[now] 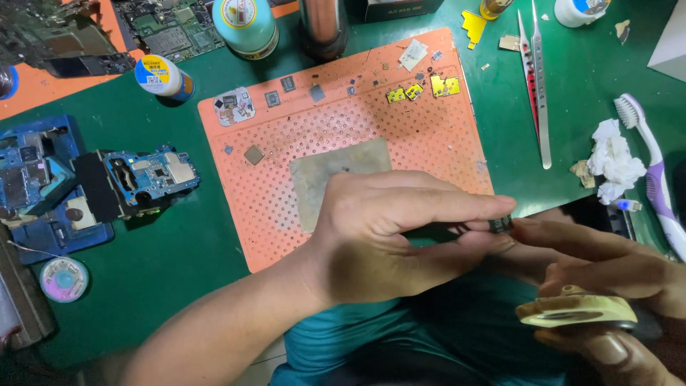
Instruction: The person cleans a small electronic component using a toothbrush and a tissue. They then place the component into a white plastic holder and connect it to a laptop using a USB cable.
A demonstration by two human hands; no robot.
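A tiny dark chip (501, 224) sits pinched between the fingertips of my left hand (386, 236) and my right hand (607, 275), held level above my lap. A cream, round tape spool (577, 310) rests flat in my right palm.

1. Bright, even light falls from above on the green table (214, 236); colours are strong and saturated.
2. Shadows are soft and short, darkest under the left hand (386, 236) and along the bottom edge.
3. A small glare spot shines on the metal tweezers (541, 93), and the white tissue (613, 161) is nearly blown out.
4. The orange perforated mat (343, 143) is sharp; the right hand (607, 286) near the lens is slightly soft.
5. Straight edges bow slightly toward the corners, a wide-angle effect.
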